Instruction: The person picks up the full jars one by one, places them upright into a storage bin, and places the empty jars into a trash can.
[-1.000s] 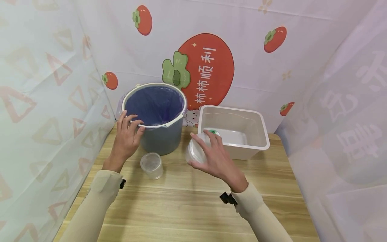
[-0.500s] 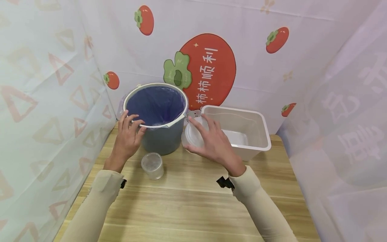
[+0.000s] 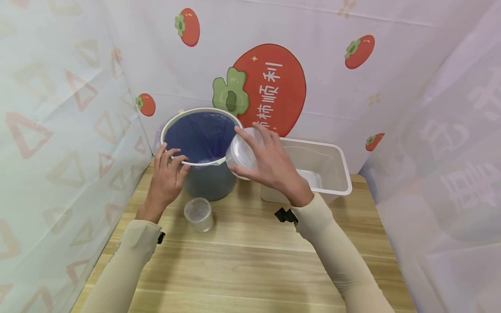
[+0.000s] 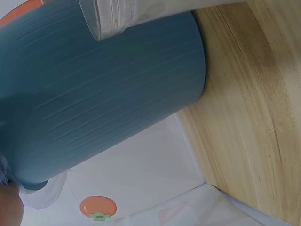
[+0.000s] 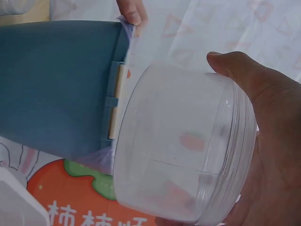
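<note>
A blue-grey bin (image 3: 209,178) with a purple bag liner (image 3: 199,137) and a white rim stands at the back left of the wooden table (image 3: 250,261). My left hand (image 3: 168,176) grips its near rim, fingers curled over the edge. My right hand (image 3: 266,163) holds a clear round plastic container (image 3: 240,152) tilted at the bin's right rim; the right wrist view shows the container (image 5: 183,146) empty, beside the bin's wall (image 5: 56,89). The left wrist view shows the bin's ribbed side (image 4: 103,94).
A small clear plastic cup (image 3: 198,214) stands on the table in front of the bin. A white rectangular tub (image 3: 336,174) sits at the back right. Printed cloth walls close in the back and both sides.
My right hand has lifted the clear container up and to the left, from in front of the white tub to the bin's right rim. My left hand has stayed on the bin's rim.
</note>
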Action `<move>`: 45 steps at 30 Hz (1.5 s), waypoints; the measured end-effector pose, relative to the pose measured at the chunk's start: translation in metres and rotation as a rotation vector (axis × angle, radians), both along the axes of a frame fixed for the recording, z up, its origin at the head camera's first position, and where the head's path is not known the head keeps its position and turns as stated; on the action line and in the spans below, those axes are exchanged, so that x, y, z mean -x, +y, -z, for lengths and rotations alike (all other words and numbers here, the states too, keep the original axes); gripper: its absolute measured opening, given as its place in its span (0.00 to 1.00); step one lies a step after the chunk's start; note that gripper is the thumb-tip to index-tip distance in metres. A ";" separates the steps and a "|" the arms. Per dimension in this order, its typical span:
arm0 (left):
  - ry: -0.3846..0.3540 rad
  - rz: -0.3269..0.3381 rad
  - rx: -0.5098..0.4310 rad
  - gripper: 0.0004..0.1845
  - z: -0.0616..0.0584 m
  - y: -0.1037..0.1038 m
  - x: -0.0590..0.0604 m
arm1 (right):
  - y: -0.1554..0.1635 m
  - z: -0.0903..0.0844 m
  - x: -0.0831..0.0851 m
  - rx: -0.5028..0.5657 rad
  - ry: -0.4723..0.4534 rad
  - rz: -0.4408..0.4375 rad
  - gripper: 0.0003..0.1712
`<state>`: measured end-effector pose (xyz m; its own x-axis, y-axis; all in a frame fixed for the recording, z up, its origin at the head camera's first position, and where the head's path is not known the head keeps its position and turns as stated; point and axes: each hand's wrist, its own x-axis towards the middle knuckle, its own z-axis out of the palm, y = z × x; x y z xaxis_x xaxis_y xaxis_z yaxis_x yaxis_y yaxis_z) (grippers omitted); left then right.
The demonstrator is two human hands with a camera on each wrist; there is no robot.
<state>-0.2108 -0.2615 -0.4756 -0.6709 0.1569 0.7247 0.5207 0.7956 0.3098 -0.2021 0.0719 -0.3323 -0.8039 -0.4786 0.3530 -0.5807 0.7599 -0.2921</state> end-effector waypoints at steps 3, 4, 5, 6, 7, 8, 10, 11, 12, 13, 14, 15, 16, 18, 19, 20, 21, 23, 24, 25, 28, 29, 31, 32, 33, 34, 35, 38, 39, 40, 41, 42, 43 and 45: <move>0.000 -0.004 0.009 0.33 0.000 -0.001 0.000 | -0.008 -0.008 0.008 0.015 -0.006 -0.003 0.54; 0.000 -0.001 0.008 0.33 0.000 -0.001 0.000 | -0.011 -0.010 0.011 0.021 -0.011 0.000 0.54; -0.002 0.002 0.009 0.33 -0.001 0.000 0.000 | -0.014 -0.012 0.014 0.023 -0.019 0.006 0.54; -0.004 0.007 0.005 0.33 -0.001 0.000 0.000 | -0.016 -0.013 0.016 0.025 -0.027 0.011 0.54; -0.005 0.012 0.002 0.33 -0.001 0.000 0.001 | -0.019 -0.015 0.019 0.026 -0.030 0.013 0.54; -0.009 0.017 -0.001 0.33 -0.001 0.000 0.001 | -0.022 -0.016 0.022 0.028 -0.032 0.017 0.54; -0.017 0.020 0.000 0.34 -0.001 0.001 0.001 | -0.027 -0.019 0.027 0.038 -0.031 0.025 0.54; -0.020 0.019 0.002 0.34 -0.001 0.001 0.001 | -0.030 -0.020 0.030 0.045 -0.032 0.028 0.54; -0.021 0.017 0.003 0.34 -0.001 0.001 0.002 | -0.033 -0.022 0.032 0.050 -0.033 0.032 0.54; -0.021 0.015 0.004 0.34 -0.001 0.001 0.002 | -0.036 -0.023 0.034 0.056 -0.035 0.037 0.54; -0.021 0.012 0.004 0.34 -0.001 0.001 0.002 | -0.039 -0.025 0.036 0.062 -0.040 0.039 0.54; -0.020 0.008 0.000 0.34 0.000 0.001 0.001 | -0.042 -0.026 0.038 0.062 -0.046 0.041 0.54; -0.016 0.005 -0.005 0.34 0.001 0.001 0.001 | -0.045 -0.027 0.040 0.057 -0.054 0.041 0.54; -0.010 0.000 -0.017 0.34 0.003 0.001 -0.001 | -0.052 -0.028 0.043 0.040 -0.062 0.042 0.54; -0.010 -0.005 -0.017 0.34 0.003 0.000 -0.002 | -0.055 -0.028 0.045 0.030 -0.069 0.043 0.54; -0.009 -0.009 -0.018 0.34 0.004 0.000 -0.002 | -0.058 -0.028 0.046 0.021 -0.070 0.042 0.54; -0.009 -0.011 -0.014 0.33 0.004 -0.001 -0.003 | -0.061 -0.029 0.047 0.010 -0.071 0.045 0.54; -0.005 -0.012 0.000 0.33 0.004 -0.002 -0.003 | -0.067 -0.029 0.051 -0.004 -0.072 0.051 0.54; -0.003 -0.011 0.003 0.33 0.004 -0.002 -0.003 | -0.070 -0.029 0.052 -0.012 -0.076 0.055 0.54; -0.003 -0.012 0.007 0.33 0.003 -0.002 -0.003 | -0.073 -0.030 0.053 -0.018 -0.079 0.056 0.54; 0.000 -0.009 0.005 0.34 0.002 -0.002 -0.001 | -0.081 -0.029 0.058 -0.030 -0.090 0.051 0.54; -0.002 -0.010 0.004 0.34 0.002 -0.002 -0.001 | -0.083 -0.028 0.059 -0.033 -0.093 0.049 0.55; -0.005 -0.012 0.002 0.34 0.002 -0.002 -0.001 | -0.088 -0.026 0.062 -0.035 -0.097 0.045 0.54; -0.007 -0.010 -0.001 0.34 0.002 -0.001 -0.001 | -0.091 -0.025 0.063 -0.035 -0.098 0.045 0.54; -0.008 -0.009 -0.002 0.34 0.002 -0.001 -0.001 | -0.093 -0.024 0.064 -0.039 -0.100 0.046 0.55; -0.011 -0.009 -0.003 0.34 0.002 -0.001 0.000 | -0.095 -0.024 0.065 -0.042 -0.101 0.045 0.55; -0.012 -0.009 -0.004 0.34 0.002 -0.001 -0.001 | -0.098 -0.023 0.066 -0.044 -0.101 0.044 0.55; -0.014 -0.011 -0.006 0.35 0.002 -0.002 -0.001 | -0.106 -0.021 0.068 -0.060 -0.101 0.039 0.55; -0.014 -0.014 -0.004 0.35 0.002 -0.002 -0.001 | -0.109 -0.020 0.069 -0.065 -0.102 0.036 0.55; -0.012 -0.013 -0.004 0.35 0.002 -0.002 -0.002 | -0.111 -0.018 0.069 -0.067 -0.107 0.033 0.55; -0.012 -0.011 -0.004 0.35 0.001 -0.002 -0.002 | -0.114 -0.017 0.070 -0.071 -0.110 0.033 0.54; -0.010 -0.008 -0.003 0.35 0.001 -0.002 -0.002 | -0.115 -0.016 0.071 -0.076 -0.115 0.035 0.54; -0.010 -0.006 0.000 0.34 0.001 -0.002 -0.002 | -0.117 -0.014 0.071 -0.080 -0.123 0.039 0.54; -0.011 -0.006 0.007 0.34 0.001 -0.003 -0.002 | -0.120 -0.010 0.072 -0.089 -0.138 0.044 0.54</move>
<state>-0.2089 -0.2640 -0.4762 -0.6795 0.1581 0.7164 0.5129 0.8006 0.3097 -0.2744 -0.0482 -0.3222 -0.8627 -0.4665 0.1953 -0.5053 0.8100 -0.2976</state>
